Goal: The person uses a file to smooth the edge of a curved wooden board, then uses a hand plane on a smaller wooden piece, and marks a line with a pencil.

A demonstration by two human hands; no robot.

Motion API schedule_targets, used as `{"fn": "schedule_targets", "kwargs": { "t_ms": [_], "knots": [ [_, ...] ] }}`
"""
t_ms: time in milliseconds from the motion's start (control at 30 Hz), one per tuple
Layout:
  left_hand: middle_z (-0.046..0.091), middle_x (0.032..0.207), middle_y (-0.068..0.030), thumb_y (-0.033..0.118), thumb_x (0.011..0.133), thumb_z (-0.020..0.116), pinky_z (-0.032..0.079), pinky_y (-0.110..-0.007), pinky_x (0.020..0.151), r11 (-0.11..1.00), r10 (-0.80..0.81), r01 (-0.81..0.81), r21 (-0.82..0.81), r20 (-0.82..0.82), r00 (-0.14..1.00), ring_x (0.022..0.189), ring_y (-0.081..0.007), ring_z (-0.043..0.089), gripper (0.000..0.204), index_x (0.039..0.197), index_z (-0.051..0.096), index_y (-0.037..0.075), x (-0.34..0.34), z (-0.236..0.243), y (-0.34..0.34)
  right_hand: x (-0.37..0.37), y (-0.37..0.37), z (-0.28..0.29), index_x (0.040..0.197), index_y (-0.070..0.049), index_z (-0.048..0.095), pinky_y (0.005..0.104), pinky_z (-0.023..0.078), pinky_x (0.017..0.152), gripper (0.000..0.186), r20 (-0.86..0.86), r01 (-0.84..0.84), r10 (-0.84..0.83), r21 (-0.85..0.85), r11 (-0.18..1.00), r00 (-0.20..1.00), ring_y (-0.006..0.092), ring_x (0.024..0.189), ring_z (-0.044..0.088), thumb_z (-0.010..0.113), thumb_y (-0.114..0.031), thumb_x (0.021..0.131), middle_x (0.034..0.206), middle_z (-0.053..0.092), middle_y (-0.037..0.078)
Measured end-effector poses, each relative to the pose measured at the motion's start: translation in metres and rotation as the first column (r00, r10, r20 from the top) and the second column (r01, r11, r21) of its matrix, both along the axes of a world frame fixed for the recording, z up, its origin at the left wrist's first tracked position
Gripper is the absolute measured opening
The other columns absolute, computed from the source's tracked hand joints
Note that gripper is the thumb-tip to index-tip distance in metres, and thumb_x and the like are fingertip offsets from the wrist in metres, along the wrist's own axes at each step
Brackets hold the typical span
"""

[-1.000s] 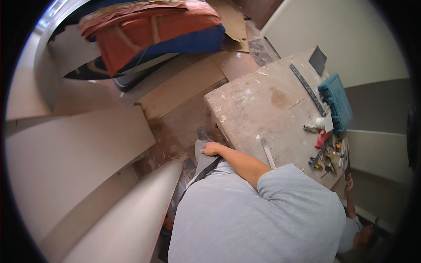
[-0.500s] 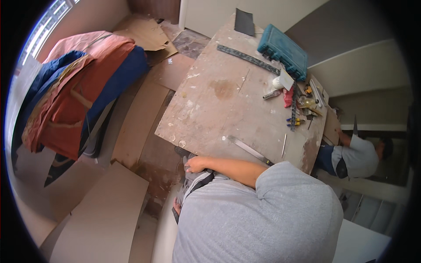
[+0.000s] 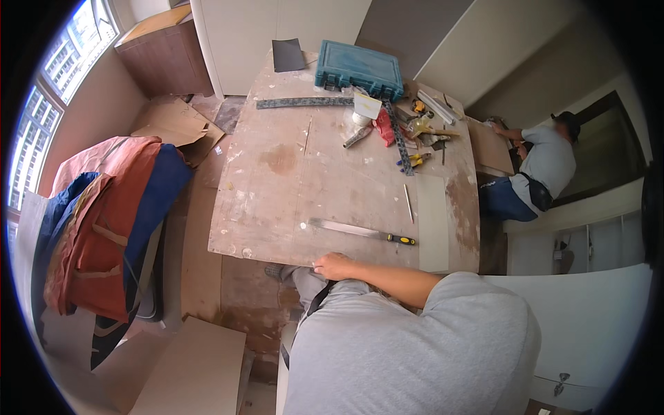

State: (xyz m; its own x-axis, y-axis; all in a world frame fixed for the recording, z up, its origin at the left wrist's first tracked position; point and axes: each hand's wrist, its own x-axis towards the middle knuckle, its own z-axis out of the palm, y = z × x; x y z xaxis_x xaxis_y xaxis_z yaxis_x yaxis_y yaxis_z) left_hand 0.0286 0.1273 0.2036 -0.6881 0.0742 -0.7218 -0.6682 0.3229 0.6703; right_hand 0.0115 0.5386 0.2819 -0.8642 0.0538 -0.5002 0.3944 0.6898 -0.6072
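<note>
My right hand rests curled at my grey trousers beside a black strap, just off the table's near edge; what its fingers hold, if anything, is hidden. My left hand is out of sight behind my body. On the paint-spotted wooden table, a long flat metal tool with a black and yellow handle lies just above my right hand. Farther back lie a thin stick, a teal case, long speckled strips, a white tub, red cloth and several small tools.
A co-worker leans over a board at right. At left stand a draped pile of red and blue sheets and a pale board, with a window behind. Cardboard lies on the floor beyond.
The view has swung toward the table, bringing the window and back wall in. My left hand, glimpsed half a second ago, is now hidden. The co-worker shows more fully.
</note>
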Motion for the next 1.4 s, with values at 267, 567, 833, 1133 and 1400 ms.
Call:
{"fn": "schedule_targets", "kwargs": {
  "t_ms": [267, 567, 833, 1133, 1400],
  "knots": [
    [0.076, 0.110, -0.0121, 0.011, 0.092, 0.079, 0.056, -0.035, 0.084, 0.999, -0.037, 0.037, 0.008, 0.007, 0.999, 0.092, -0.0190, 0.071, 0.049, 0.136, 0.067, -0.007, 0.065, 0.025, -0.020, 0.068, 0.126, -0.015, 0.105, -0.007, 0.076, 0.0544, 0.058, 0.088, 0.019, -0.441, 0.786, -0.668, 0.169, 0.594, 0.600, 0.0451, 0.104, 0.072, 0.068, -0.023, 0.099, 0.108, 0.075, 0.022],
    [0.075, 0.103, -0.0092, 0.011, 0.095, 0.076, 0.055, -0.032, 0.079, 0.995, -0.099, 0.097, -0.020, -0.106, 0.989, 0.085, -0.0153, 0.068, 0.043, 0.134, 0.069, -0.007, 0.060, 0.070, -0.035, 0.152, 0.292, -0.022, 0.114, -0.001, 0.076, 0.0452, 0.065, 0.071, 0.022, 0.072, 0.901, -0.956, 0.319, 0.293, 0.285, 0.0319, 0.085, 0.079, 0.071, -0.012, 0.095, 0.089, 0.075, 0.014],
    [0.077, 0.097, -0.0121, 0.026, 0.110, 0.067, 0.058, -0.028, 0.066, 0.992, 0.055, -0.061, -0.109, -0.059, 0.997, 0.074, -0.0134, 0.070, 0.051, 0.148, 0.060, -0.006, 0.048, 0.108, -0.033, 0.041, 0.176, 0.034, 0.097, -0.001, 0.071, 0.0345, 0.058, 0.054, 0.014, 0.372, 0.792, -0.800, -0.577, 0.198, 0.470, 0.0155, 0.062, 0.067, 0.075, -0.014, 0.095, 0.081, 0.073, 0.008],
    [0.078, 0.097, -0.0070, 0.020, 0.109, 0.070, 0.058, -0.028, 0.075, 0.984, 0.133, -0.091, 0.153, -0.291, 0.947, 0.085, -0.0126, 0.072, 0.031, 0.132, 0.072, -0.001, -0.020, 0.219, 0.051, -0.081, 0.014, 0.147, 0.103, 0.002, 0.067, 0.0336, 0.056, 0.052, 0.016, 0.321, 0.403, -0.412, -0.906, 0.129, 0.853, 0.0168, 0.061, 0.068, 0.072, -0.012, 0.097, 0.087, 0.074, 0.016],
    [0.078, 0.102, -0.0109, 0.018, 0.111, 0.067, 0.062, -0.029, 0.074, 0.936, 0.193, -0.039, 0.350, -0.419, 0.887, 0.088, -0.0147, 0.074, 0.033, 0.137, 0.067, -0.002, -0.054, 0.277, 0.107, -0.076, -0.060, 0.175, 0.104, 0.002, 0.071, 0.0330, 0.063, 0.059, 0.014, 0.092, 0.152, -0.197, -0.936, 0.316, 0.976, 0.0190, 0.063, 0.073, 0.072, -0.012, 0.100, 0.087, 0.076, 0.014]
  ]
}}
